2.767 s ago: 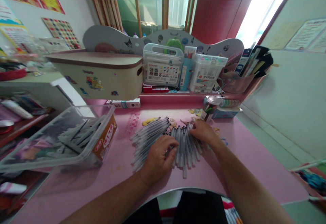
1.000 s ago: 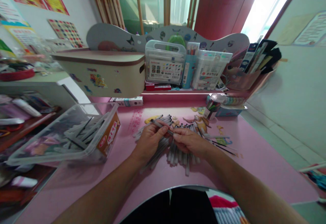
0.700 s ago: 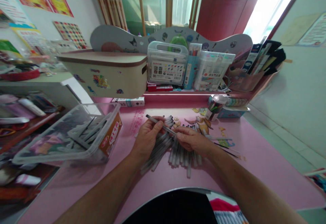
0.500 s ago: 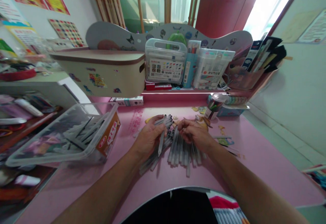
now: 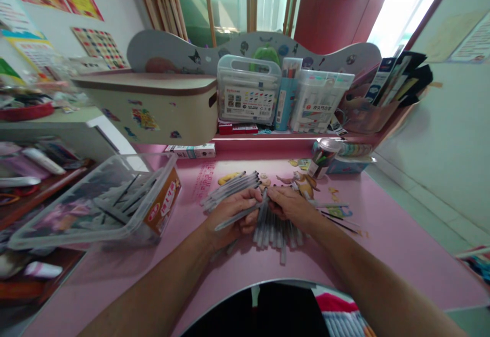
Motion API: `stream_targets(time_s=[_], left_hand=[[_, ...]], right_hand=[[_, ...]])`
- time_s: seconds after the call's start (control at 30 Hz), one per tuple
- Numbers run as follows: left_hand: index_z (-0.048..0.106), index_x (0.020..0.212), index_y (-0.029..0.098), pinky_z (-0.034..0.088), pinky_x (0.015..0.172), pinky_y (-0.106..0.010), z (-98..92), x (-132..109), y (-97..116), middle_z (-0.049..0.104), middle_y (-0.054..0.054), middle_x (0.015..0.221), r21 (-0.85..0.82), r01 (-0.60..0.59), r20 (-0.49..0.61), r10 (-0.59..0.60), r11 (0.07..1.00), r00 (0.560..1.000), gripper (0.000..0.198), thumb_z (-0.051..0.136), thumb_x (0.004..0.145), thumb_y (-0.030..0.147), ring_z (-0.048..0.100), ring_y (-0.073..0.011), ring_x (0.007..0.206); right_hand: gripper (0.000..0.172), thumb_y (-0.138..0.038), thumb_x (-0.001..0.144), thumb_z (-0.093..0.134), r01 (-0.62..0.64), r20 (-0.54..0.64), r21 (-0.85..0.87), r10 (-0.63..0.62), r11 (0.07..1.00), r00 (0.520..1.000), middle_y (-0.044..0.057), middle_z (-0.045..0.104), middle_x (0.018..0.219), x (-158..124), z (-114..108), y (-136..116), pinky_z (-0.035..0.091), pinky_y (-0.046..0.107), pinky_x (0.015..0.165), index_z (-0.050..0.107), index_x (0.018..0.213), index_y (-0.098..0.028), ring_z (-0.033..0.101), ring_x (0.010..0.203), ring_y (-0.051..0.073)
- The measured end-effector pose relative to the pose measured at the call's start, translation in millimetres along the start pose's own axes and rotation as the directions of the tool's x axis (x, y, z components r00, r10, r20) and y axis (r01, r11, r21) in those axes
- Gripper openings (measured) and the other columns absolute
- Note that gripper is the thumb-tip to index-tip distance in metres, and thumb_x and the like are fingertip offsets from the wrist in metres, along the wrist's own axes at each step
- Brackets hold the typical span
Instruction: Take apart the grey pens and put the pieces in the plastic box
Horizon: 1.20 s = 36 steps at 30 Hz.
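Note:
Many grey pens (image 5: pixel 273 227) lie fanned out on the pink desk (image 5: pixel 383 245) in front of me. My left hand (image 5: pixel 233 215) is closed around one grey pen (image 5: pixel 237 216), held nearly level just above the pile. My right hand (image 5: pixel 293 207) meets that pen's right end with pinched fingers and rests over the pile. A second bunch of grey pens (image 5: pixel 229 188) lies just beyond my left hand.
A clear plastic bin (image 5: pixel 99 201) with more pens stands at the left. A cream lidded box (image 5: pixel 153 104), marker cases (image 5: pixel 247 97) and a pen cup (image 5: pixel 321 159) line the back shelf. Loose thin refills (image 5: pixel 337 214) lie to the right.
My hands stopped sorting the flat pile and picked up one pen. It was turned about between both hands and now lies nearly level in my left hand.

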State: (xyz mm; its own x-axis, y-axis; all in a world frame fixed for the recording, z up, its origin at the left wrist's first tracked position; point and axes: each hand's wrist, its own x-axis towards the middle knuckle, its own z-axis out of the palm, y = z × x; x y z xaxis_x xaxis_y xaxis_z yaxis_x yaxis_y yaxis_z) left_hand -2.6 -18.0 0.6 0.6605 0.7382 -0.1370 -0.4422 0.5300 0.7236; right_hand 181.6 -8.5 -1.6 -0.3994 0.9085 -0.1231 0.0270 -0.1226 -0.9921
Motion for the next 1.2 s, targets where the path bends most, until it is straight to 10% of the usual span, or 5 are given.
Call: stream_targets(time_s=[0.4, 1.2], left_hand=[[0.070, 0.099, 0.016, 0.054, 0.056, -0.022, 2.4, 7.0, -1.6, 0.070, -0.004, 0.077, 0.292, -0.268, -0.367, 0.367, 0.918, 0.855, 0.026, 0.070, 0.080, 0.035, 0.065, -0.0116, 0.061], [0.069, 0.090, 0.012, 0.058, 0.066, -0.021, -0.9, 9.8, -2.7, 0.073, -0.007, 0.086, 0.261, -0.331, -0.396, 0.413, 0.907, 0.820, 0.024, 0.073, 0.079, 0.033, 0.071, -0.0143, 0.076]], right_hand=[[0.038, -0.051, 0.076, 0.064, 0.046, -0.150, 0.159, -0.022, 0.986, 0.989, -0.010, 0.035, 0.050, 3.9, -1.1, -1.5, 0.013, 0.018, 0.036, 0.043, 0.070, -0.021, 0.023, 0.038, 0.004], [0.037, -0.055, 0.078, 0.058, -0.005, -0.125, 0.078, 0.015, 0.997, 0.992, -0.005, 0.046, 0.055, 0.6, 2.1, -3.2, 0.017, 0.019, 0.038, 0.051, 0.072, -0.019, 0.032, 0.042, 0.005]])
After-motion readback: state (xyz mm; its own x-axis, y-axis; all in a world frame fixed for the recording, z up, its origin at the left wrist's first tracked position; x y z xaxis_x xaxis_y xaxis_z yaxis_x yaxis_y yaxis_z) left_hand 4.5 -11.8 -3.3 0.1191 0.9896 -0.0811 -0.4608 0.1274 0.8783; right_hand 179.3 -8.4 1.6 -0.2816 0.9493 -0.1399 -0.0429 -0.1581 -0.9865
